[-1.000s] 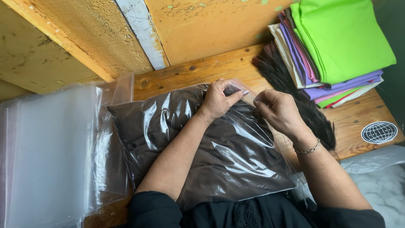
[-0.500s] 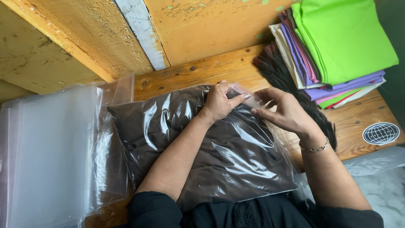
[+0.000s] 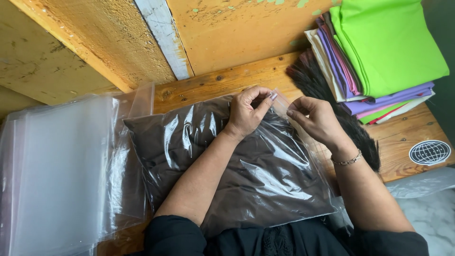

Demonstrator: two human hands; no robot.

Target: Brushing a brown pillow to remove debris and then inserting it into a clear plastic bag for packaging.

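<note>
Folded dark brown cloth (image 3: pixel 227 161) sits fully inside the clear plastic bag (image 3: pixel 284 175). Left hand (image 3: pixel 246 111) and right hand (image 3: pixel 315 121) each pinch the bag's open flap between them. Sealing looks unfinished.

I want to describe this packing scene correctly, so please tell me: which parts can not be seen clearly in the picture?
- Head view: the dark brown fabric in the clear plastic bag is blurred by glare, so its kind is unclear.
- The bag's near edge is hidden by the black sleeves.
- The strip pinched by the left hand and right hand is too small to tell.
- The folded fabric stack is cut off at the top edge.
- The black bristly thing lies partly under the stack.
</note>
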